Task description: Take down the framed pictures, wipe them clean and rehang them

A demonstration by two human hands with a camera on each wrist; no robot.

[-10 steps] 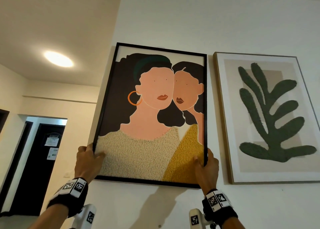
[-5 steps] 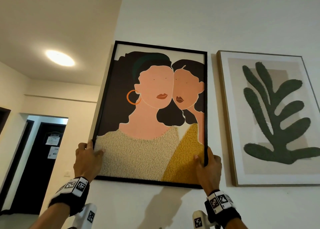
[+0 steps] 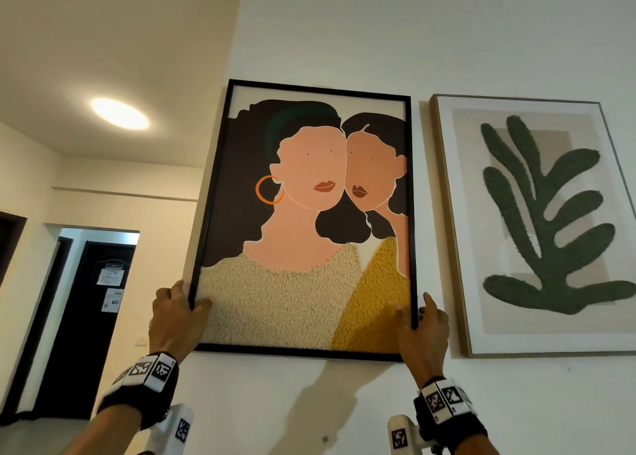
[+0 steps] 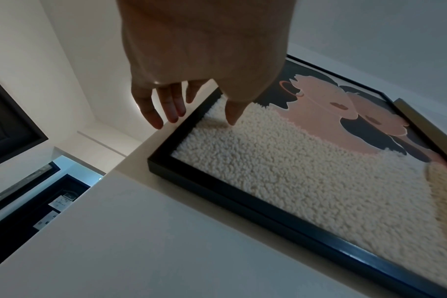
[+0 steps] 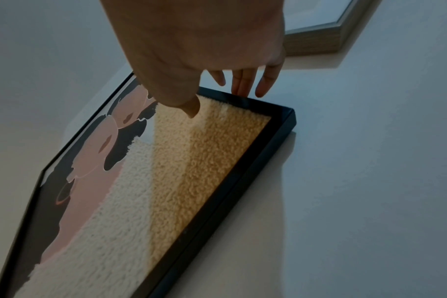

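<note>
A black-framed picture (image 3: 309, 213) of two women with tufted cream and yellow clothing stands against the white wall, slightly tilted. My left hand (image 3: 179, 313) grips its lower left edge, thumb on the cream tufting and fingers past the frame's side. My right hand (image 3: 425, 324) grips the lower right edge, thumb on the yellow part. In the left wrist view the left hand (image 4: 199, 100) straddles the frame's edge of the picture (image 4: 293, 181). In the right wrist view the right hand (image 5: 217, 98) does the same on the picture (image 5: 191, 171).
A second picture (image 3: 543, 220) in a light wooden frame, showing a green leaf shape, hangs close on the right; its corner (image 5: 316, 38) is near my right fingers. A wall corner lies just left of the black frame. A ceiling lamp (image 3: 120, 114) and a dark doorway (image 3: 86, 317) are at left.
The black-framed picture has edged slightly up and away from the wooden-framed one. Both hands keep their hold on its lower edges; the right fingers now reach higher along the side.
</note>
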